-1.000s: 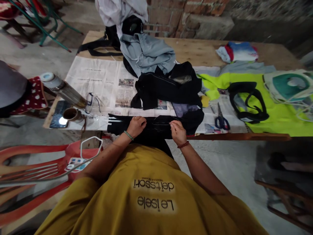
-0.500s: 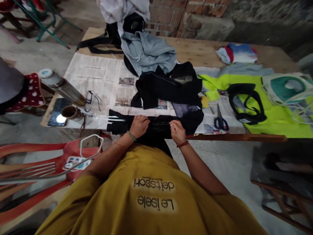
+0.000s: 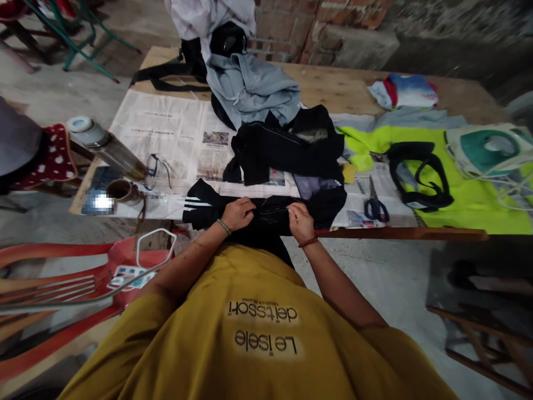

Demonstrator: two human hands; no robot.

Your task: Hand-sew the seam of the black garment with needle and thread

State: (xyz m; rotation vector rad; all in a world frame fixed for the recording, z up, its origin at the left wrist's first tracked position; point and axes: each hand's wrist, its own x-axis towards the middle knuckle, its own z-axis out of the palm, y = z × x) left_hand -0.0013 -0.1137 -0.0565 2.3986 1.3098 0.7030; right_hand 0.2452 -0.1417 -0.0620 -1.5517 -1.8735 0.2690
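A black garment point(image 3: 270, 210) with white stripes at its left end lies along the table's front edge. My left hand point(image 3: 239, 214) is closed on its near middle, fingers bent down onto the cloth. My right hand point(image 3: 300, 223) is pinched at the garment's right part, thumb and forefinger together; anything between the fingertips is too small to make out. A thin pale line, like a thread or seam, runs on the cloth between both hands. Just behind lies another black piece of clothing point(image 3: 287, 150), with a greyish-purple cloth point(image 3: 314, 186) beside it.
Scissors point(image 3: 375, 205), a black strap loop point(image 3: 420, 178) and an iron point(image 3: 487, 147) on a neon-yellow garment lie right. Left are glasses point(image 3: 156, 173), a brown mug point(image 3: 124, 191) and a bottle point(image 3: 106, 147). Grey clothing point(image 3: 254, 89) is heaped behind; a red chair point(image 3: 112, 266) stands at left.
The striped left end of the black garment has shifted, its upper corner now standing higher. My right hand has moved very slightly left; my left hand has hardly moved.
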